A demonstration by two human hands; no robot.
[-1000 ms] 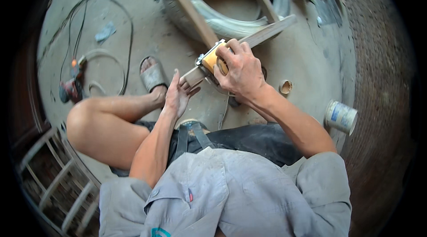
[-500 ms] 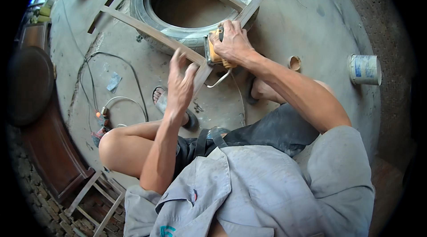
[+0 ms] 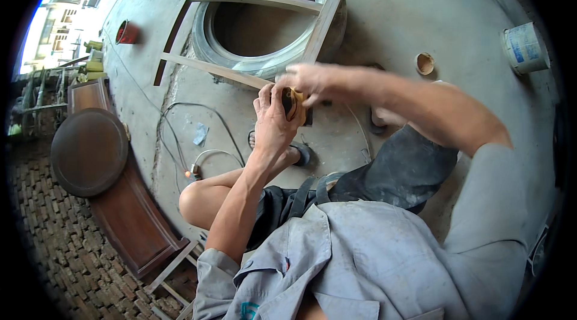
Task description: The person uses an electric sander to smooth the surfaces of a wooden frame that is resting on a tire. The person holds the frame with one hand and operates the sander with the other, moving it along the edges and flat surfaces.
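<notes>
A yellow power sander (image 3: 301, 116) sits at the near corner of a pale wooden frame (image 3: 325, 22). Its black part shows between my hands. My left hand (image 3: 273, 121) is closed round the sander's left side, fingers curled over the top. Blurred by motion, my right hand (image 3: 305, 81) reaches across from the right at the sander's upper side; whether its fingers grip is unclear. Beneath the frame lies a large tyre (image 3: 207, 34) on its side, with the frame resting across it. The frame's far side has a dark curved rail (image 3: 180, 25).
Cables (image 3: 210, 109) run over the concrete floor to my left. Dark wooden furniture with a round top (image 3: 90, 152) stands at the left. A red bucket (image 3: 127, 32) is farther off. On the right are a small round cup (image 3: 424, 64) and a white bucket (image 3: 526, 48).
My left hand has moved from the frame's rail onto the sander. The right hand has shifted over the sander's top. The whole view has turned, moving the surroundings rightward on the left side.
</notes>
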